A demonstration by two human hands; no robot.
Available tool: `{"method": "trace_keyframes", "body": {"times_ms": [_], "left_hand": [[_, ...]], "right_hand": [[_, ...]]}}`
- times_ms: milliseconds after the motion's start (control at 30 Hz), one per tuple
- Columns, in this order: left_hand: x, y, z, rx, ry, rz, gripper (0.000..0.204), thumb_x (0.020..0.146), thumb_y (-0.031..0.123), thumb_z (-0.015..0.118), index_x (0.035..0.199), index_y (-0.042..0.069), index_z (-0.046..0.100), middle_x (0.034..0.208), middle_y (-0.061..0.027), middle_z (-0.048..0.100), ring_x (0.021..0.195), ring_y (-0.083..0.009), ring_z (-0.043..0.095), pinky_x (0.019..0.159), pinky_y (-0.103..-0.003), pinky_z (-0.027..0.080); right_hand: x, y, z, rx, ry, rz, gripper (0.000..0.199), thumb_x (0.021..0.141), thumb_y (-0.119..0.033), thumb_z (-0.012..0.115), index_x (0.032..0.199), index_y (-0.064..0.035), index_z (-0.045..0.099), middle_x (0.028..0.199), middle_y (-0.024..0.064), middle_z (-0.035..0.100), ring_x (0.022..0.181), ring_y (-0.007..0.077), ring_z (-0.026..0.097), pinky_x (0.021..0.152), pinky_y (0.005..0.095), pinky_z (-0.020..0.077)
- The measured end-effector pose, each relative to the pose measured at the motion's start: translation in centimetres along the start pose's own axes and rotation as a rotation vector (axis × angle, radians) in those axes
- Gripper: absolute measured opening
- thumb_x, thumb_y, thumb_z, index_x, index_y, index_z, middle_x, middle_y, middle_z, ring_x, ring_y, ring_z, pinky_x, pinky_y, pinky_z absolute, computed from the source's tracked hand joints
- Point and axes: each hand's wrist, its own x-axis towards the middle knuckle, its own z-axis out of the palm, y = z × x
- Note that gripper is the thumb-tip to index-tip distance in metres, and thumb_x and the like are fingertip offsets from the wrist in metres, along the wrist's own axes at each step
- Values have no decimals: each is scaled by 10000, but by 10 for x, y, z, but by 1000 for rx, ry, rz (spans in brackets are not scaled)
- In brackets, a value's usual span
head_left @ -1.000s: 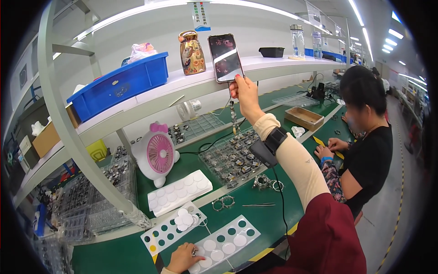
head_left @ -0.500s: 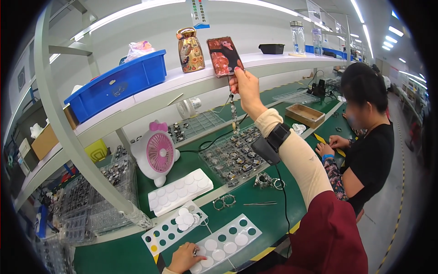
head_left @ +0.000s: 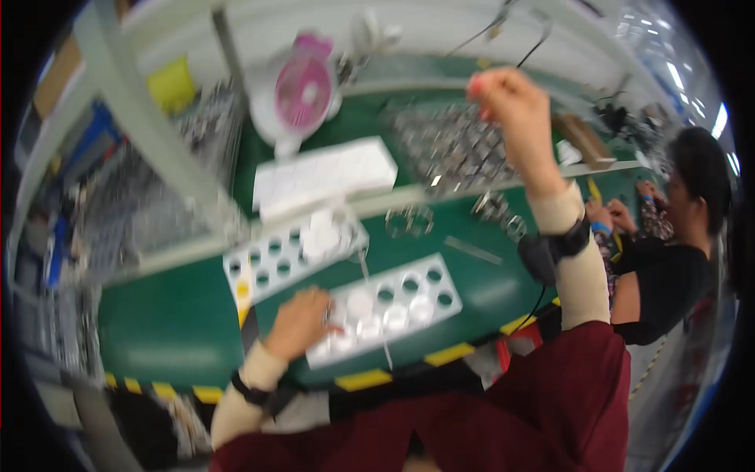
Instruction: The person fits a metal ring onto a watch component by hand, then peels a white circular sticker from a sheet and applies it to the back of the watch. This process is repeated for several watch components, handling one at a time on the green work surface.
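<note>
A worker in a dark red top is resting the L hand point(head_left: 303, 322) on the near L end of a white holed tray point(head_left: 427, 290), fingers bent & slightly apart; whether they're gripping, can't tell. The tray is lying on the green counter point(head_left: 173, 315), white discs point(head_left: 395, 318) sitting in several holes, green showing thru those at the R end. The R hand point(head_left: 515, 106) is hanging raised, fingers curled in, beside a blurry tray of small metal parts point(head_left: 448, 145); can't tell if it's pinching anything. A 2nd holed tray point(head_left: 269, 262) is lying just beyond the L hand w/ a pile of white discs point(head_left: 324, 232) on it. Metal rings point(head_left: 409, 221) are lying nearby; a pink-&-white fan point(head_left: 305, 93) is standing farther back. At far R, a co-worker in black point(head_left: 664, 283) is bending over the counter.
</note>
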Motion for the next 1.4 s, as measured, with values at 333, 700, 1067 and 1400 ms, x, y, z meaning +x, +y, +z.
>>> {"method": "trace_keyframes", "body": {"times_ms": [333,700,1067,1400], "left_hand": [[4,17,-11,-119,-118,-66,397,593,267,772,863,93,539,805,-50,517,750,-236,531,644,-319,439],[4,22,-11,-137,-173,-125,422,571,250,789,874,99,537,833,-47,527,782,-227,538,677,-309,438],[6,19,-11,-140,-229,-140,404,627,279,761,911,97,539,840,-49,535,826,-238,533,686,-327,437],[43,24,-30,-1118,-243,-655,173,833,77,588,986,39,518,993,-87,598,813,-199,569,689,-285,459]], "right_hand": [[-197,72,92,-401,-647,-261,282,737,-105,643,989,-4,563,756,136,580,682,313,567,611,372,463],[-196,71,90,-203,-1048,122,515,753,-108,631,1224,-73,426,785,129,579,742,313,572,691,375,462],[-195,70,86,234,-1213,244,356,773,-18,577,1120,-85,531,1019,80,546,926,232,540,799,307,435],[-171,71,90,532,-538,192,252,802,-39,577,1050,6,564,1042,57,567,966,135,531,848,264,412]]}}
